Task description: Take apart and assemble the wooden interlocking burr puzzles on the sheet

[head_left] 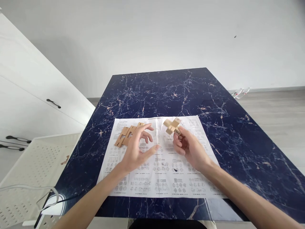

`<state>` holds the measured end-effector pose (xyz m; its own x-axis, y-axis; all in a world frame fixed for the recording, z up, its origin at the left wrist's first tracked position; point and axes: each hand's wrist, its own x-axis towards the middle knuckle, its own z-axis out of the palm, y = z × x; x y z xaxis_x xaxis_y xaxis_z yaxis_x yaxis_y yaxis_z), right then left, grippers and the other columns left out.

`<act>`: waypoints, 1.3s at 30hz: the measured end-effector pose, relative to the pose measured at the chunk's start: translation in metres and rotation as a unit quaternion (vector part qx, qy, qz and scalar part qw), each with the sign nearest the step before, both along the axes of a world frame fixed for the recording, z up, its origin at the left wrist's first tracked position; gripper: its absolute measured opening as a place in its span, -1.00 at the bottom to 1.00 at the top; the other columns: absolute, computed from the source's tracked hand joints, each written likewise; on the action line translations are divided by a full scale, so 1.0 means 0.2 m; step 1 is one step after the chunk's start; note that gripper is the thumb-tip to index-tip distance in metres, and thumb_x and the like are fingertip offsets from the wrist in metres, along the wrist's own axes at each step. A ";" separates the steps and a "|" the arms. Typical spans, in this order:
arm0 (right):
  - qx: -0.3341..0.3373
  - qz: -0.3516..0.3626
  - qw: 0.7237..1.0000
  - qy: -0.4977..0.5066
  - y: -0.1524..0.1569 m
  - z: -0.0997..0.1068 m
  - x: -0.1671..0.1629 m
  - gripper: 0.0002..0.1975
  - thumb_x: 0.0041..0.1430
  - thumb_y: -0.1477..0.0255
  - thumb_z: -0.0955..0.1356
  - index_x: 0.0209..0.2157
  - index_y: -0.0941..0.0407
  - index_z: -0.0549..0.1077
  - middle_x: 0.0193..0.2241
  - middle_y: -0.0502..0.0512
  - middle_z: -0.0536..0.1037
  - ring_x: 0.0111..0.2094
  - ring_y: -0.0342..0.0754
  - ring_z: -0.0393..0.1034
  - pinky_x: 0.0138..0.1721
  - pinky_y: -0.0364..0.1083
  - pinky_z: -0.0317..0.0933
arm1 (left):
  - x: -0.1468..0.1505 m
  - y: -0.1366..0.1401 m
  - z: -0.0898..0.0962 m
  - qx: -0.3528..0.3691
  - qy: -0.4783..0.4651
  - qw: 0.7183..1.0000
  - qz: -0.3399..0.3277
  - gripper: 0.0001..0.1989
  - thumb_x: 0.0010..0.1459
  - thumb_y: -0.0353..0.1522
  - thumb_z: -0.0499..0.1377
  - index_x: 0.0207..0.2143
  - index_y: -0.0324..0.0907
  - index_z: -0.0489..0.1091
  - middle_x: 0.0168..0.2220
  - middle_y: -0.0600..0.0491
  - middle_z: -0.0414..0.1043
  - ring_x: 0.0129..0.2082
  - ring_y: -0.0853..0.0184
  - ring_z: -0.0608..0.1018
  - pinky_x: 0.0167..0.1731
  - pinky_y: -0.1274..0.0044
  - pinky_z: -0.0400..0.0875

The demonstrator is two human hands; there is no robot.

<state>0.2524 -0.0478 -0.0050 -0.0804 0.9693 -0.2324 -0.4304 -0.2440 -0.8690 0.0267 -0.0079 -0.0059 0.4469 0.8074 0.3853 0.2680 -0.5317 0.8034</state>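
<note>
1. The wooden cross (173, 125) is pinched above the printed sheet (164, 154) by the right hand (192, 147).
2. Nothing is held by the half-open left hand (134, 153).
3. If pinched too loosely, the wooden cross might be dropped.

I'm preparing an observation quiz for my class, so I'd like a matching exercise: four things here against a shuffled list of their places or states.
1. Cross-shaped wooden block
2. Flat wooden pieces
3. Printed sheet
4. Left hand

A. Spread directly on the dark blue tabletop
B. Fingers apart, holding nothing
C. Held in the right hand
D. Lying side by side, beside the left hand

Pairs: 1-C, 2-D, 3-A, 4-B
</note>
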 end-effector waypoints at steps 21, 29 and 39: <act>0.015 -0.099 0.993 0.061 0.06 -0.07 0.10 -0.55 0.24 -0.06 0.45 -0.32 0.01 0.34 -0.52 -0.15 0.17 -0.63 -0.17 -0.02 -0.64 -0.09 0.03 | -0.26 -0.02 -0.13 0.065 0.372 0.910 0.171 -0.43 0.55 -0.09 0.02 0.51 0.09 0.15 0.58 -0.13 0.02 0.55 -0.26 0.08 0.39 -0.23 0.11; 0.076 0.074 0.980 -0.169 -0.01 -0.06 0.01 -0.58 0.42 0.00 0.37 -0.31 0.06 0.37 -0.47 -0.10 0.40 -0.54 -0.17 0.25 -0.45 -0.10 0.17 | -0.13 -0.20 -0.11 0.048 0.358 0.924 0.124 -0.41 0.58 -0.13 -0.02 0.56 0.20 0.00 0.61 0.02 -0.08 0.60 -0.13 -0.05 0.43 -0.16 0.18; 0.300 0.076 0.823 -0.477 -0.11 -0.03 -0.04 -0.86 0.47 0.37 0.30 -0.02 0.05 0.44 -0.05 0.21 0.56 -0.06 0.11 0.53 -0.06 0.11 0.47 | 0.03 -0.50 -0.07 0.029 0.317 0.945 0.072 -0.18 0.55 -0.15 0.06 0.60 0.19 -0.43 0.63 -0.06 -0.24 0.60 -0.11 -0.11 0.44 -0.09 0.23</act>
